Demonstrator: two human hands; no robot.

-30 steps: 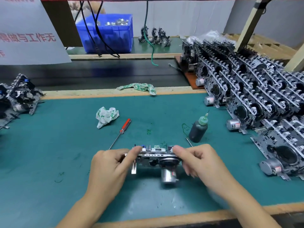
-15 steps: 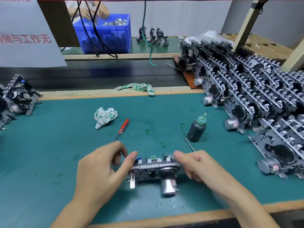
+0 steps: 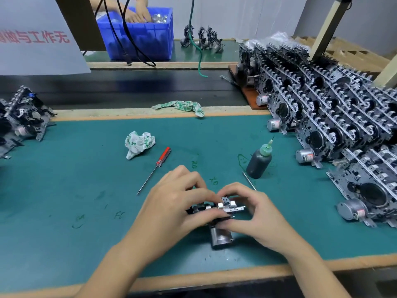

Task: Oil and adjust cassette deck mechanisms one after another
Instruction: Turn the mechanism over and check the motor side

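shiny metal mechanism (image 3: 223, 208), matt green mat (image 3: 86, 179), crumpled cloth (image 3: 138, 144)

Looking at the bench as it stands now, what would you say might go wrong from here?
1. The dark oil bottle with the green nozzle stands uncapped just beyond the right hand; an outward reach might tip it.
2. Both hands, left included, cover the small metal cassette mechanism, so fingers may catch on its edges.

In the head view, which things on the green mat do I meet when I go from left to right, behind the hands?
Pile of dark mechanisms at the left edge → crumpled white-and-green cloth → red-handled screwdriver → dark oil bottle with green nozzle → big stack of metal cassette mechanisms.
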